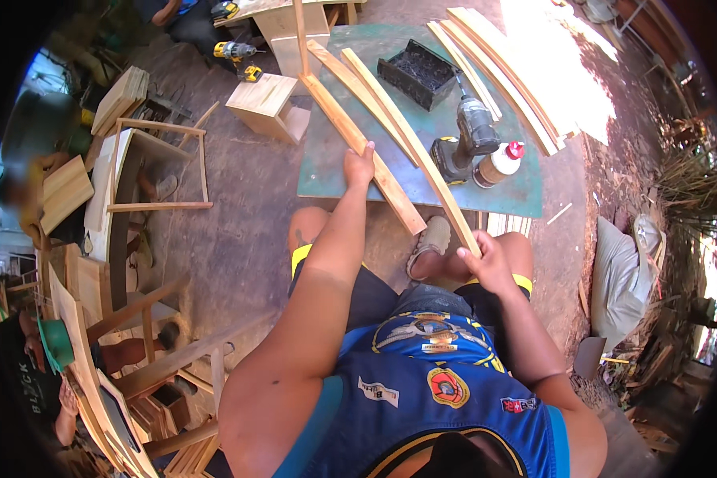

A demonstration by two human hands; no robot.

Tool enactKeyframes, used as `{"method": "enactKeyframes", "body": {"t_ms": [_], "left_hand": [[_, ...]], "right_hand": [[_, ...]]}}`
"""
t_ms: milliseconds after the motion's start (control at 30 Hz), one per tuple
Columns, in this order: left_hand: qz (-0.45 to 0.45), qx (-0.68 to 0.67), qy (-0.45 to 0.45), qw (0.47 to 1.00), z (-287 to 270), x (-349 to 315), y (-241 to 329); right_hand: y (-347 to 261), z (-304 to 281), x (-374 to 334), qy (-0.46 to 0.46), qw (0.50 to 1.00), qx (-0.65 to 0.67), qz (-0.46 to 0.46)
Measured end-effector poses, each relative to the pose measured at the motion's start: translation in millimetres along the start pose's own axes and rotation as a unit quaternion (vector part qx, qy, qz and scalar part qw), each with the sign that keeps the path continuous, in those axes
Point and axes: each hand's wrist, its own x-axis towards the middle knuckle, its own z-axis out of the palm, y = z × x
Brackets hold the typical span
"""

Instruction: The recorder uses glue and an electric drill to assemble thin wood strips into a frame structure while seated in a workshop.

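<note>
My left hand (359, 165) is closed round a wooden strip (397, 196) that slants over the near edge of the green tabletop (327, 171). At its far end, this strip meets a thinner upright strip (300, 36); whether they are joined I cannot tell. My right hand (490, 264) grips the near end of a second, longer wooden strip (422, 159), whose far part lies over the table. Between these two, a third strip (366, 95) rests on the tabletop. Right of the strips stand a cordless drill (472, 131) and a white bottle with a red cap (498, 166).
A black tray (418, 72) of small dark pieces sits on the table, with several long strips (506, 80) to its right. A small wooden box (267, 107) and a yellow drill (239, 60) are at the far left. Other people work among wooden frames (159, 207) on the left.
</note>
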Motion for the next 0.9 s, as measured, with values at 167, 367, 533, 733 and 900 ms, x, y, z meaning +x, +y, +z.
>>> {"method": "enactKeyframes", "body": {"t_ms": [167,367,533,733,900], "left_hand": [[0.036,0.103,0.014,0.994,-12.8,-0.7,26.7],[-0.111,0.245,-0.23,0.935,-46.4,6.5,67.1],[-0.119,0.3,-0.246,0.914,-49.9,11.3,60.0],[-0.112,0.274,-0.233,0.926,-44.5,13.3,50.0],[-0.104,0.27,-0.207,0.934,-45.5,7.7,48.8]], "right_hand": [[2.6,-6.3,-16.3,0.006,0.997,0.068,0.021],[-8.1,-13.0,-12.8,-0.019,0.996,0.091,0.005],[-5.7,-7.0,-17.7,-0.012,0.995,0.098,-0.028],[3.6,4.8,-16.7,-0.027,0.995,0.093,-0.026],[-1.3,10.1,-12.3,-0.051,0.992,0.11,0.023]]}}
